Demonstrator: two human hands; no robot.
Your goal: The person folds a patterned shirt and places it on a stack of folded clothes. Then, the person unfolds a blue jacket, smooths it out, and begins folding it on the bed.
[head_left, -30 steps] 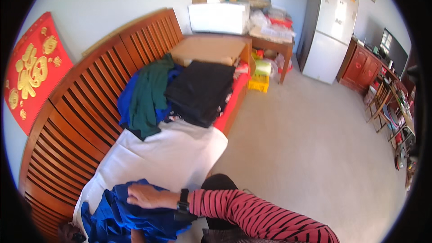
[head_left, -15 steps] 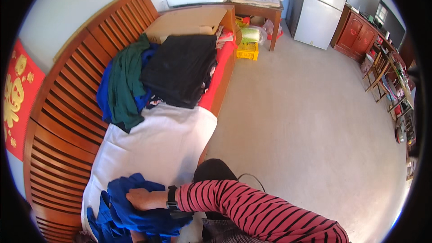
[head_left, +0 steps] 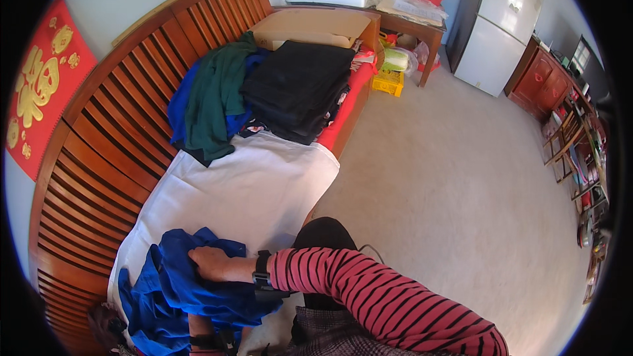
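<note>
Far left, a red hanging (head_left: 46,89) with gold figures is on the wall behind the slatted backrest (head_left: 112,158) of a wooden bench. On the near left of the seat lies the blue garment (head_left: 178,277) – deep, plain blue, bunched in soft folds, its left part slumped low and its middle humped up under the hands. The left forearm (head_left: 200,329) comes in from the near edge and goes in under the cloth, so the left hand is covered (how far open it is, I cannot tell). Above it, the right hand (head_left: 212,264) is curled closed on a raised fold of the same garment, fingers bent in.

The garment rests on a white cloth (head_left: 231,184), which runs away toward the far end and sags over the seat's right edge. Farther along, a green garment (head_left: 214,105) lies against the backrest, with a stack of black cloth (head_left: 300,89) just right of it; these close off the far end of the white stretch. The bare white between them and the hands is the open room on the seat. At the near right, a dark knee (head_left: 323,234) stands close by the bench edge. Beyond that edge, the grey floor (head_left: 422,178) spreads wide – over to the fridge (head_left: 491,39), a red-brown cabinet (head_left: 537,82) and wooden chairs (head_left: 566,138) along the right side
</note>
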